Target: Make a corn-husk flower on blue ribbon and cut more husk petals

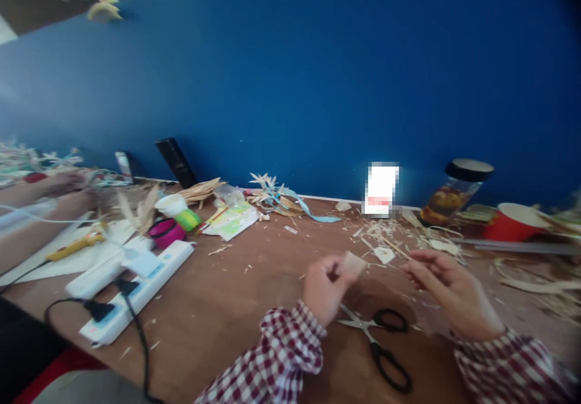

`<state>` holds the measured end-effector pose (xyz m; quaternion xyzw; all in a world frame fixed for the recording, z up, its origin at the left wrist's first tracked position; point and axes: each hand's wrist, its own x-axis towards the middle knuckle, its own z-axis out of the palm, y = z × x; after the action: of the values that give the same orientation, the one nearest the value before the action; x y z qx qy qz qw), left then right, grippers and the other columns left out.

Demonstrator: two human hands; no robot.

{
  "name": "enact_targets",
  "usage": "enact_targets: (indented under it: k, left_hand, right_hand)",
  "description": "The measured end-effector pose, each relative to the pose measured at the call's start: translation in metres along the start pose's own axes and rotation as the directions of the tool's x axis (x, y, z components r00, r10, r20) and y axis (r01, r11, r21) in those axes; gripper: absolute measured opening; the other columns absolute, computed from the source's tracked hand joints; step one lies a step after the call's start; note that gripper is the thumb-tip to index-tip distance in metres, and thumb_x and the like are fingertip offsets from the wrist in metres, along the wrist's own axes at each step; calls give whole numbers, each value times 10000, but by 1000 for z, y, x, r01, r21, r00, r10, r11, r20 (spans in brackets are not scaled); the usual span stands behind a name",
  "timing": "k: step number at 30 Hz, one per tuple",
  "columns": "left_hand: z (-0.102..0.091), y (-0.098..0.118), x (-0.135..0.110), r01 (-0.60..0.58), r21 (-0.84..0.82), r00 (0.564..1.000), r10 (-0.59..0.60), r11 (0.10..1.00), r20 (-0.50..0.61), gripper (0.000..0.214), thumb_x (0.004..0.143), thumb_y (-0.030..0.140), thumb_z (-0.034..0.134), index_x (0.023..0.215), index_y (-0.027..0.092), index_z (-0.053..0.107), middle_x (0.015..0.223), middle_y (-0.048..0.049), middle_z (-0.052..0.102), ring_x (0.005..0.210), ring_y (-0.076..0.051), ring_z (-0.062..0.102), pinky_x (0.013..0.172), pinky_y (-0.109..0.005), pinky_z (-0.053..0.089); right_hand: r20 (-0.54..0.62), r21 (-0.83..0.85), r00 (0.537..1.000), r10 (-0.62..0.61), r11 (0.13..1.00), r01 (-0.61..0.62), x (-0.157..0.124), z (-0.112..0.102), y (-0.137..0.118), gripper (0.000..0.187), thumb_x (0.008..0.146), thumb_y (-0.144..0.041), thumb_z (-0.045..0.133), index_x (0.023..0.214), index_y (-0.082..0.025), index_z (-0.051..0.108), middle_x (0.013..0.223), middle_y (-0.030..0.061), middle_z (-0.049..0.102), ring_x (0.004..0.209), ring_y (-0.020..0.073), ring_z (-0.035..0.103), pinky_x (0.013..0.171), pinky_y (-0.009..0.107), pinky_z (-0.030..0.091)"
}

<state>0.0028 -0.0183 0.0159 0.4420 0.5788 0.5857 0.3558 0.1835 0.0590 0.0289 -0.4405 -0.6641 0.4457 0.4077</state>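
My left hand (324, 286) pinches a small pale, flat piece (353, 264), perhaps paper or husk, between thumb and fingers. To its right, my right hand (447, 286) holds a thin wooden stick (396, 248) whose tip points up and to the left. The two hands are apart, both above the table. Black-handled scissors (370, 331) lie with blades parted between my forearms. Just beyond my hands is a heap of pale shavings (381, 232) with a small whitish scrap (384, 254) beside it.
A power strip (177, 255) with plugs and cords lies left, near a yellow glue gun (75, 246). A co-worker's hands (75, 192) are at far left. Along the blue partition (290, 77) stand a blurred-out bright phone-like screen (382, 189), a jar (454, 195) and a red cup (512, 222).
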Motion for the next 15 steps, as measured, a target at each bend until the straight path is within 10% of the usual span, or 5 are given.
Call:
enact_targets:
  k: [5, 10, 15]
  left_hand:
    - [-4, -1, 11, 163, -298, 973, -203, 941, -108, 236, 621, 258, 692, 800, 115, 634, 600, -6, 620, 538, -106, 532, 544, -224, 420]
    - [-3, 0, 11, 239, -458, 956, -290, 856, -44, 226, 583, 245, 729, 725, 110, 616, 558, 14, 585, 525, -77, 525, 538, -201, 425]
    - [-10, 5, 16, 226, -499, 937, -326, 837, -123, 285, 530, 215, 762, 759, 121, 620, 640, 9, 620, 561, -68, 546, 546, -177, 448]
  right_hand:
    - [567, -383, 823, -22, 878, 288, -9, -9, -17, 169, 722, -354, 589, 746, -191, 627, 698, 17, 607, 634, 155, 542, 569, 257, 410]
    - [668, -567, 743, 44, 677, 469, -23, -1, -24, 425, 504, -481, 736, 812, -208, 631, 863, 47, 586, 818, 221, 515, 678, 291, 369]
    - [722, -557, 690, 48, 633, 538, -27, 2, -25, 395, 563, -435, 706, 868, -208, 600, 879, 41, 595, 842, 211, 508, 674, 270, 349]
